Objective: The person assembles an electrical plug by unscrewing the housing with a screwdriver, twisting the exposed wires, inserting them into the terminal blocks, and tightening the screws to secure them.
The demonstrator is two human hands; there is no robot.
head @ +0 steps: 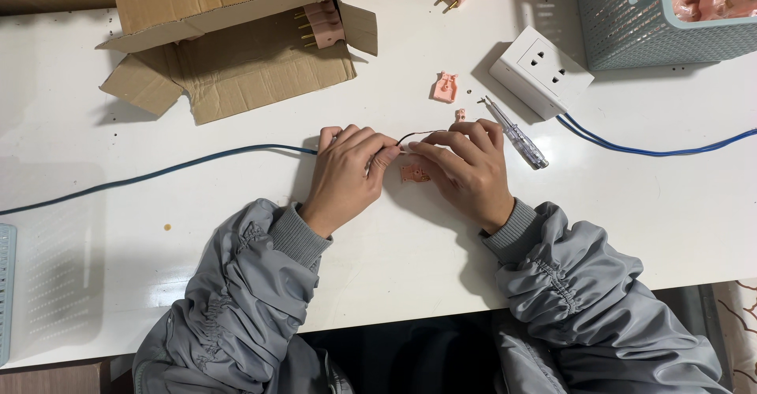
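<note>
A small assembly workbench, this: a white table (631, 228) strewn with pink plug parts (446, 86), more of them spilling from a torn cardboard box (236, 63) at upper left and heaped in a blue mesh basket (631, 23) at upper right. A wall socket (542, 70) on blue leads and a tester screwdriver (516, 134) lie at centre right.

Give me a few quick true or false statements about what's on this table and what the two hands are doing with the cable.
1. Both hands pinch the end of the blue cable. True: left hand and right hand meet at its wire ends.
2. The white socket sits inside the cardboard box. False: it lies on the table, right of the box.
3. A tester screwdriver lies beside the right hand. True.
4. The mesh basket is empty. False: it holds pink plug parts.
5. A pink plug half lies between the hands. True.
</note>
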